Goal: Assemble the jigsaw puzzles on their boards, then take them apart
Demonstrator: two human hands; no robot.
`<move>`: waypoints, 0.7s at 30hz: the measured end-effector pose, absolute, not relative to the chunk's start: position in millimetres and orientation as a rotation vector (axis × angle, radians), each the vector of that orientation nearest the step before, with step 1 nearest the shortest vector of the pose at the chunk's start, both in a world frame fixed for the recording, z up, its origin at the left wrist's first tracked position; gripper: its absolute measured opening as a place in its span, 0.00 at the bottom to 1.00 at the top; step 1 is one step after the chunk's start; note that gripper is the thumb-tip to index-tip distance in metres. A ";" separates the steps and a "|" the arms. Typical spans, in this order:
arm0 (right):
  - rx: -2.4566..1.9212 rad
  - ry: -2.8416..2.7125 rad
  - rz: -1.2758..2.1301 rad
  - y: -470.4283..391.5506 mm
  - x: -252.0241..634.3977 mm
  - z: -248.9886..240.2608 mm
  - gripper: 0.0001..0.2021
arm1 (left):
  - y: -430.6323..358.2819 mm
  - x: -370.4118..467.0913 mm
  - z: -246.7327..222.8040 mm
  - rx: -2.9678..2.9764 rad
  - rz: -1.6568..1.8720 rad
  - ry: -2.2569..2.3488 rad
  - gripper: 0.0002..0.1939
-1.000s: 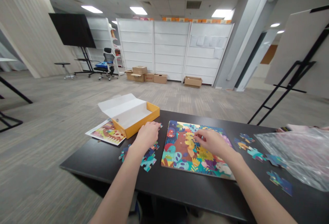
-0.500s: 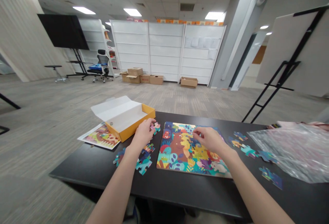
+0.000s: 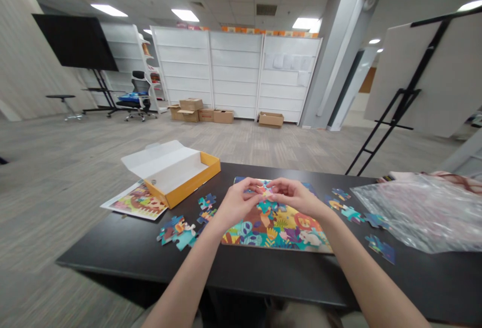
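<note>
A colourful jigsaw puzzle (image 3: 276, 235) lies on the black table in front of me, a large part of its picture filled with animals and plants. Over its upper middle, my left hand (image 3: 238, 203) and my right hand (image 3: 297, 198) meet with curled fingers. Between their fingertips is a puzzle piece (image 3: 266, 193) with pink and yellow on it, partly covered by the fingers. Both hands are closed on this piece. Whether it touches the puzzle below I cannot tell. Loose puzzle pieces (image 3: 184, 237) lie left of my left forearm, and more pieces (image 3: 352, 212) lie to the right.
An open yellow box (image 3: 194, 182) stands at the table's back left, partly over a printed picture sheet (image 3: 139, 201). Clear plastic wrapping (image 3: 417, 212) covers the right side of the black table (image 3: 150, 262). Cardboard boxes (image 3: 190, 111) sit on the floor by white shelving.
My left hand has moved right from beside the yellow box to over the puzzle, bringing the pink piece. The right hand now meets it at that piece. The view has shifted slightly.
</note>
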State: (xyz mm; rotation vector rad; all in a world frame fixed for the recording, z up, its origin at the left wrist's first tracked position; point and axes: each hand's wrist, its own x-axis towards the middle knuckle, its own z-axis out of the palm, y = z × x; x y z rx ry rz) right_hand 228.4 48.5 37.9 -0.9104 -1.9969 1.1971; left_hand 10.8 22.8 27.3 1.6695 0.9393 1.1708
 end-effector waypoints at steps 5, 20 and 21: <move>-1.029 -1.990 1.016 65.4 255.8 45.0 0.21 | 21.5 26.5 21.1 1.830 1.187 1.036 0.13; -1.442 -1.959 1.160 80.1 337.7 27.7 0.24 | 10.7 33.4 2.8 2.590 0.675 1.234 0.11; -1.457 -1.967 1.171 80.2 338.0 27.4 0.24 | 10.8 34.1 1.9 2.600 0.669 1.228 0.10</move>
